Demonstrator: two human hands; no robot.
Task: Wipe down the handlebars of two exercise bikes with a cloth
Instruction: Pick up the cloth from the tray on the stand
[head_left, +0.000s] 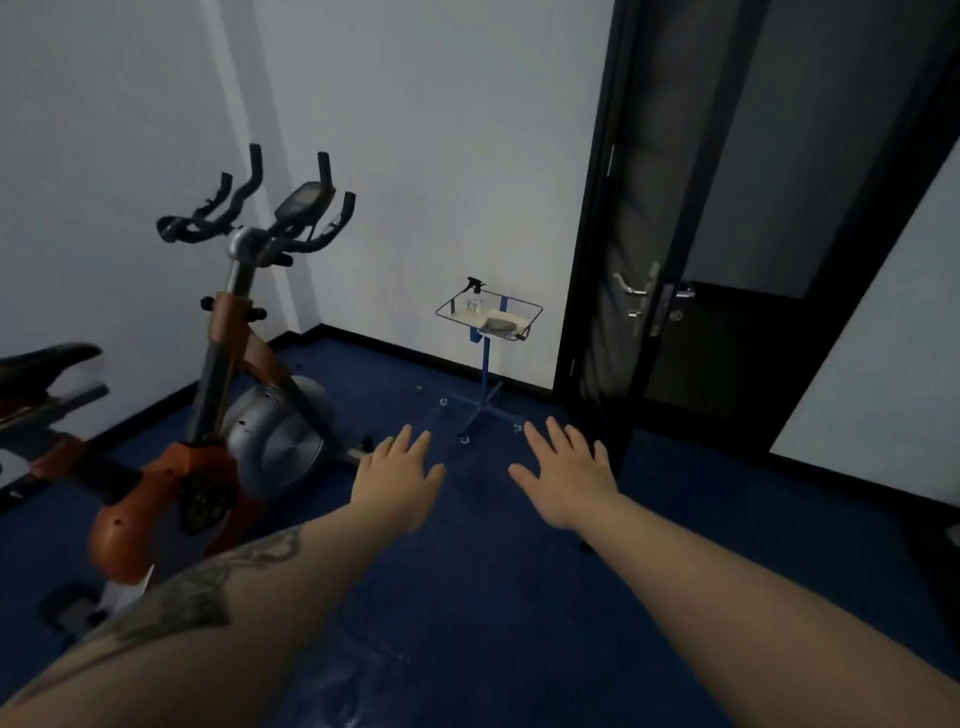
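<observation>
Both arms extended forward, palms down, over the blue floor (519, 597). Left hand (397, 475): fingers straight and slightly spread, holding nothing. Right hand (569, 475): same, fingers straight and spread, holding nothing. Grey cloth (496, 326) lies folded on the tray (535, 310) of a blue wheeled stand (484, 374) by the far wall, well apart from both hands; a spray bottle (475, 296) stands upright just beside it. Orange exercise bike (208, 415) at left, black handlebars (249, 218) raised, untouched. A second saddle (41, 364) shows at the left edge. Dark door (639, 260) ajar at right.
</observation>
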